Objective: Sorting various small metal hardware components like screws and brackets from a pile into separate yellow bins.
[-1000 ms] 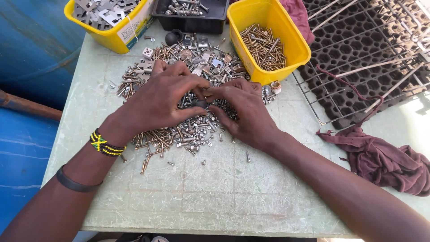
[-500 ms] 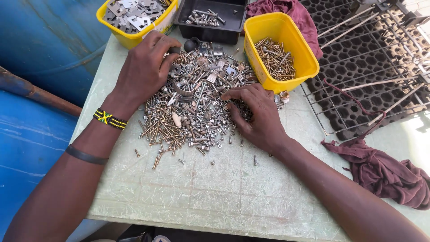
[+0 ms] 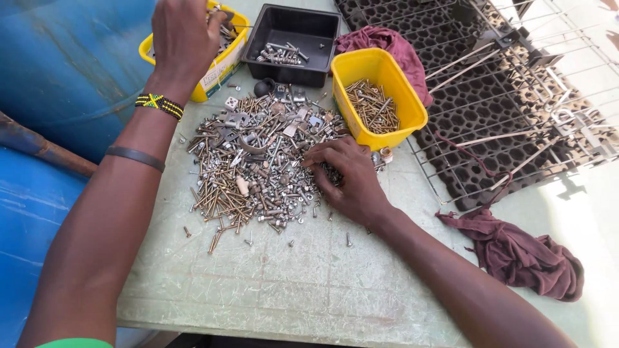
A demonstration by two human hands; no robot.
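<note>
Sorting step: left hand (image 3: 187, 38) over yellow bin (image 3: 222, 61) at surface's far edge, grip unclear (fingers hidden); right hand (image 3: 345, 177) pinching into fastener pile (image 3: 258, 161). Next likely: isolate one piece.

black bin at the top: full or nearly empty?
Nearly empty. The black bin holds only a small cluster of bolts along one side; most of its floor shows bare.

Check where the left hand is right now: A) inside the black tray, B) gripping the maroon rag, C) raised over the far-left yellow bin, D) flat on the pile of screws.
C: the left hand is up over the far-left yellow bin, while the right hand rests on the pile of screws.
</note>
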